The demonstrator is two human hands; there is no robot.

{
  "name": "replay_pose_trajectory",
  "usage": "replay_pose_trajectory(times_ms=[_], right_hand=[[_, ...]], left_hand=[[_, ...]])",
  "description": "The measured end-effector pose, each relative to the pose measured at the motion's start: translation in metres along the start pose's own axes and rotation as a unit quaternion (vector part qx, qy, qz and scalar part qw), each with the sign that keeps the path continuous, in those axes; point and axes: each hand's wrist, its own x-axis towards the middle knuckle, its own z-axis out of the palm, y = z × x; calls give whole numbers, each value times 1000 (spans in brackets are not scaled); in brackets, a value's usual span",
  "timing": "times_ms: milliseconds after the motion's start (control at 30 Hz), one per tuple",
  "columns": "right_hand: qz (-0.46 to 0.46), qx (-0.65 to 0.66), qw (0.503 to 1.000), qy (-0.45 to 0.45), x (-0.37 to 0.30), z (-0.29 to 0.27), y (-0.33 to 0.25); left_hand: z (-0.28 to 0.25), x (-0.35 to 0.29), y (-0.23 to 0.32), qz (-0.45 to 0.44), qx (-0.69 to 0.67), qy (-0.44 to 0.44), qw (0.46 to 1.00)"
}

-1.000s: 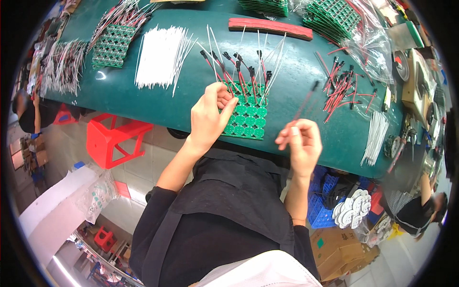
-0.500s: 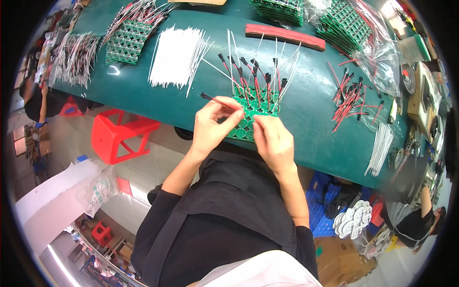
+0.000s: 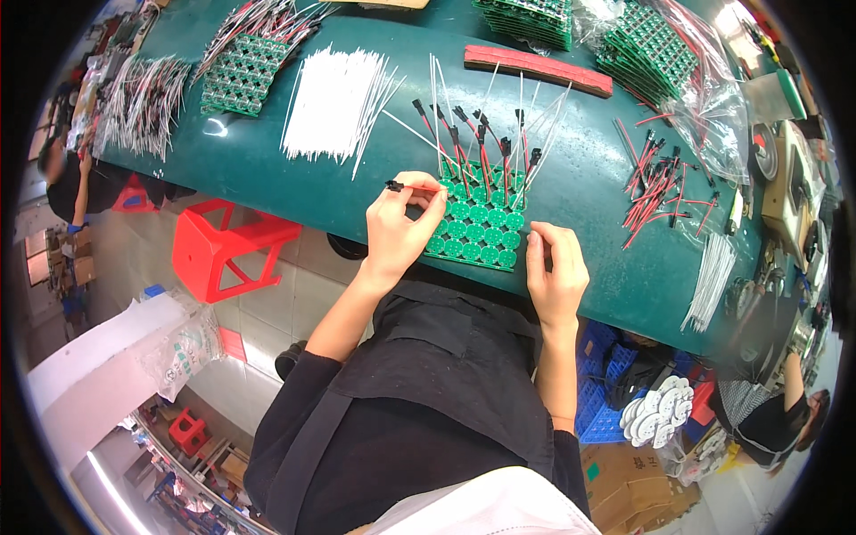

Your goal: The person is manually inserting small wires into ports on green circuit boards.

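My left hand (image 3: 399, 227) is closed on a connector wire (image 3: 419, 187), red and black with a black plug at its left end. It is at the left edge of a green circuit board panel (image 3: 477, 234), covered with round pads. Several similar wires (image 3: 482, 156) and thin white wires (image 3: 435, 98) stand up from the panel's far part. My right hand (image 3: 557, 272) is off the panel's right side, above the table's front edge. Its thumb and index finger are pinched together; whatever may be between them is too small to make out.
White wires (image 3: 334, 107) lie bundled at the far left, beside stacked panels (image 3: 239, 76). A red bar (image 3: 538, 69) lies behind my panel. On the right are loose connector wires (image 3: 655, 192), more white wires (image 3: 709, 281) and a panel stack (image 3: 646, 53). A red stool (image 3: 223, 245) stands left.
My right hand has moved right, away from the panel, uncovering its near right part. My left hand has shifted slightly with the connector wire still in it.
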Motion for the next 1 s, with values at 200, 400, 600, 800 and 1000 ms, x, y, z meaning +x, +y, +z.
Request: replay_pose_trajectory(times_ms=[200,400,600,800,1000], right_hand=[[1,13,1000,1,0,-4,1],[29,-1,999,22,1,-22,2],[194,-198,945,173,6,-109,36],[293,-462,830,106,-25,-207,110],[303,-539,784,52,-18,-214,133]], left_hand=[[5,-3,1,10,1,20,1000],[12,0,6,6,-11,1,1000],[3,9,10,-29,47,-47,997],[1,19,0,-30,40,-65,997],[2,28,-4,9,17,-97,995]])
